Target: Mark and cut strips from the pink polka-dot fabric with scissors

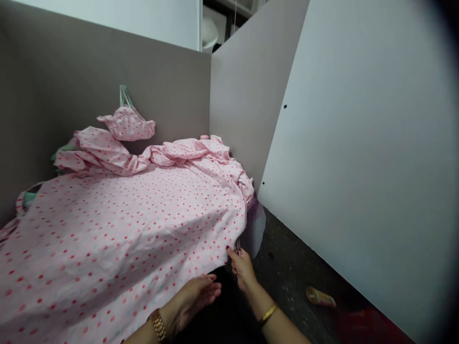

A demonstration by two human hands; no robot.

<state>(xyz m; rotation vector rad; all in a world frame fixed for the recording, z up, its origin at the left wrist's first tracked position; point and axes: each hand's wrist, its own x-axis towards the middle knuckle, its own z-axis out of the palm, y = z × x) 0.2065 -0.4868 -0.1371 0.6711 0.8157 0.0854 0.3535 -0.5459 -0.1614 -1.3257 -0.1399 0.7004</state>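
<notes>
A large sheet of pink fabric (143, 205) with red dots lies spread in front of me, its right part bunched and creased. At its front right corner my right hand (243, 267) pinches the edge, thumb on top and the other fingers partly hidden behind. Something thin and dark shows beside those fingers, too small to make out. Just left of it, my left hand (201, 294) is beside the fabric's front edge, fingers stretched out together and holding nothing visible. Whether its underside touches the cloth I cannot tell.
Grey partition panels (236, 91) enclose the back and right. A small gathered pink dotted piece (129, 124) with green straps hangs on the back panel. A white board (358, 143) leans at right. On the dark floor lies a yellowish cylinder (320, 297).
</notes>
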